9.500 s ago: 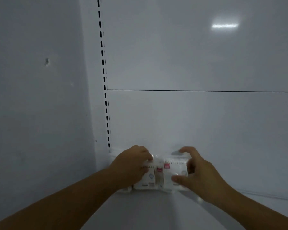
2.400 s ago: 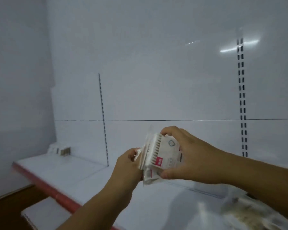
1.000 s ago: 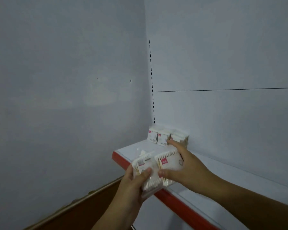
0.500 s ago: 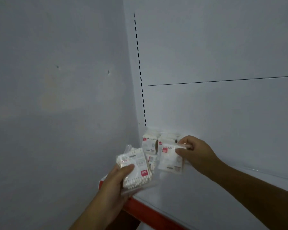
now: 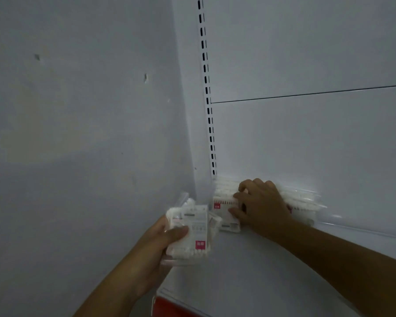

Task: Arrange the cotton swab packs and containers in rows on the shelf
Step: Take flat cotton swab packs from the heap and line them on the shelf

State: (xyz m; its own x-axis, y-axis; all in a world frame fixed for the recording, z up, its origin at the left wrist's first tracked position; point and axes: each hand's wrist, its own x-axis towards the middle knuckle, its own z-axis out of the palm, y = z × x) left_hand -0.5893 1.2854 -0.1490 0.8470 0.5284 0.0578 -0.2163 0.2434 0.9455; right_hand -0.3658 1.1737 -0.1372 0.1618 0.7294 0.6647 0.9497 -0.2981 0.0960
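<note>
My left hand [image 5: 164, 243] grips a small stack of clear cotton swab packs [image 5: 193, 234] with red labels, held just above the shelf's left end. My right hand [image 5: 260, 208] lies on a row of swab packs [image 5: 224, 210] standing against the back panel in the shelf's left corner, its fingers curled over the top and front of one pack. More packs of the row [image 5: 303, 202] show to the right of that hand. The white shelf [image 5: 272, 277] carries them all.
A grey side wall [image 5: 78, 133] closes off the left. The white back panel [image 5: 306, 138] has a slotted upright [image 5: 207, 92] above the corner. The shelf's red front edge [image 5: 176, 307] shows at the bottom.
My right hand has carried its pack back to the row at the back panel and now sits on it. The left hand has come nearer the corner with its stack.
</note>
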